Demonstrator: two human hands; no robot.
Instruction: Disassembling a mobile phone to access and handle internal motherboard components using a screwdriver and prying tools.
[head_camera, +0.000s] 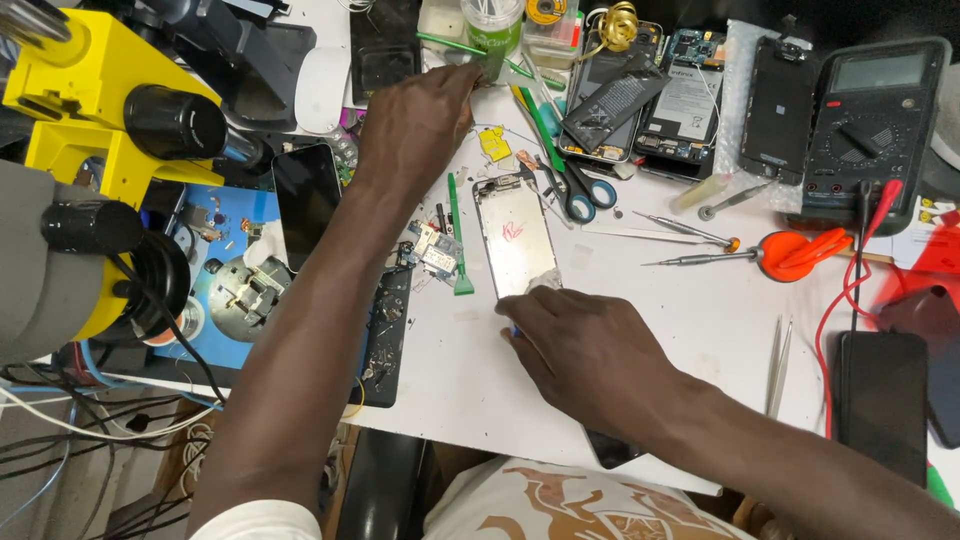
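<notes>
Right hand (585, 345) presses flat on the near end of the phone panel (515, 240) at table centre, fingers together. Left hand (415, 125) pinches a green tool (490, 62) far off. The panel looks thin, light, slippery (likely fragile); hold its long edges.

hands: 2 (415, 125) (590, 350) | scissors: 1 (580, 195) | multimeter: 1 (875, 125) | screwdrivers: 2 (690, 230) (700, 259)
</notes>
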